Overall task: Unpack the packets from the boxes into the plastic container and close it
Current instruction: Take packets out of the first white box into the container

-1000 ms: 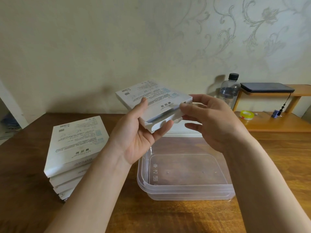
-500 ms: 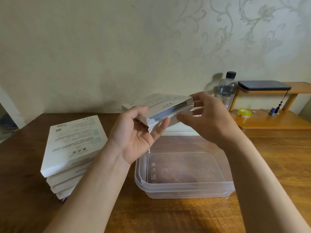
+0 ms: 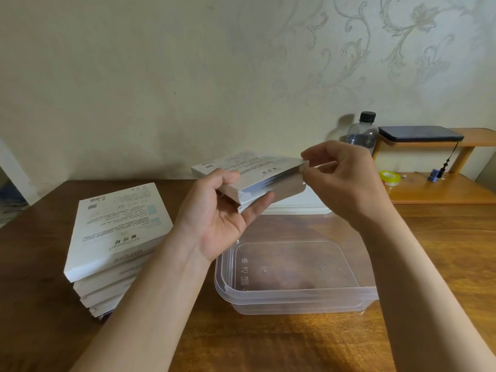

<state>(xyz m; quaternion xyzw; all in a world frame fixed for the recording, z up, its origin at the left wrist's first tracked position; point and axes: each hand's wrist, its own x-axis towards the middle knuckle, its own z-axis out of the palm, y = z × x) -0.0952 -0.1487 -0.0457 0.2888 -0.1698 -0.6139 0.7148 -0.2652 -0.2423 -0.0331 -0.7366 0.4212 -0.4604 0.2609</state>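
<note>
I hold a flat white box (image 3: pixel 249 170) in the air above the clear plastic container (image 3: pixel 295 296). My left hand (image 3: pixel 222 216) grips the box's near end, thumb on top and fingers beneath. The box's long side gapes open, showing a grey-white inner edge. My right hand (image 3: pixel 346 181) pinches the box's right corner with thumb and fingertips. The container stands open on the wooden table with nothing inside. A white lid (image 3: pixel 298 204) lies just behind it, mostly hidden by my hands. A stack of several like white boxes (image 3: pixel 115 237) sits to the left.
At the back right stands a low wooden shelf (image 3: pixel 442 189) with a roll of yellow tape (image 3: pixel 389 177), a small blue object (image 3: pixel 434 175) and a dark phone (image 3: pixel 420 134) on its upper tier. A plastic water bottle (image 3: pixel 362 132) stands beside it against the wall.
The box has tipped flatter and dropped slightly. My right hand shifted from the box's open side to its right corner and now pinches it.
</note>
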